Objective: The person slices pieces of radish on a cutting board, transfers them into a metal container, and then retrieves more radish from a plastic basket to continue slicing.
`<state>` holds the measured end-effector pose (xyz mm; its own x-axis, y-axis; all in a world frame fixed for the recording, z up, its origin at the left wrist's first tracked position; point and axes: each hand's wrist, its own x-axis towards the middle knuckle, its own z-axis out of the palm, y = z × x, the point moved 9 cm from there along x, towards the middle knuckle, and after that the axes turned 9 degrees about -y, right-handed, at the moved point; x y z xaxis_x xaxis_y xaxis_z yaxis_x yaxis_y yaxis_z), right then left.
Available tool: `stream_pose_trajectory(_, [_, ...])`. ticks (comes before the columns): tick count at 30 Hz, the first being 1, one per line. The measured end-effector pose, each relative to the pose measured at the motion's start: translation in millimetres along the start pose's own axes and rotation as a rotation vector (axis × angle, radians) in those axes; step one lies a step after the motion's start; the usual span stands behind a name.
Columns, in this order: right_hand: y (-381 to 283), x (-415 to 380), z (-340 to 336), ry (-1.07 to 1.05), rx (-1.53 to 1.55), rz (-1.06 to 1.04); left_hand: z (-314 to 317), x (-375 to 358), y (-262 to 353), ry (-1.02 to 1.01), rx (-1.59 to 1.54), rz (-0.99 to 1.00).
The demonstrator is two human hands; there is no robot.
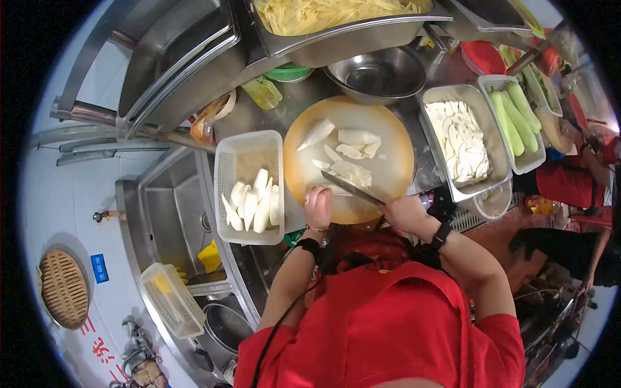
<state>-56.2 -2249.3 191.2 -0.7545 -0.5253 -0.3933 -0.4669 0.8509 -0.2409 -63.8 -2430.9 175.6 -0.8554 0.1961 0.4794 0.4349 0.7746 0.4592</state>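
Observation:
On a round cutting board (394, 139) lie white, tapered vegetable pieces (317, 134), some whole and some sliced. My right hand (407, 213) is closed around the handle of a kitchen knife (351, 187), whose blade slants to the upper left over the board. At the board's near left edge, my left hand (317, 207) has its fingers curled on a white vegetable piece, mostly hidden beneath them. Thin slices (349, 173) lie just beyond the blade. Left of the board, a white plastic basket (249, 139) holds several whole peeled vegetables (262, 204).
A steel tray (456, 194) of white slices stands at the right, beside a basket of green gourds (514, 119). Behind the board sits a steel bowl (378, 74), under a shelf with a pan of yellow strips (323, 16). A sink (168, 194) is at left; another person (569, 184) stands far right.

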Motion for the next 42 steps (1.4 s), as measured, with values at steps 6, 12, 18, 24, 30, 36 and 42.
stream_pose_trajectory(6, [2, 6, -1, 0.12, 0.031, 0.056, 0, 7, 2, -0.009, 0.022, 0.01])
stream_pose_trajectory(12, [-4, 2, 5, 0.091, 0.074, 0.009, 5, -8, -2, -0.026, -0.009, -0.004])
stream_pose_trajectory(18, [-6, -5, -16, 0.035, 0.024, 0.042, 1, -1, -1, -0.007, 0.012, 0.011])
stream_pose_trajectory(24, [-4, 6, 1, 0.042, 0.007, 0.083, 3, 5, -1, -0.02, 0.015, 0.018])
stream_pose_trajectory(30, [-8, 4, 2, 0.123, 0.071, 0.002, 5, -1, -2, -0.063, -0.011, -0.007])
stream_pose_trajectory(36, [-1, -2, -6, 0.13, 0.061, -0.016, -3, 1, 5, 0.006, 0.033, 0.034])
stream_pose_trajectory(42, [-9, 5, -1, 0.173, 0.02, 0.056, -1, 1, 3, 0.008, 0.034, 0.03])
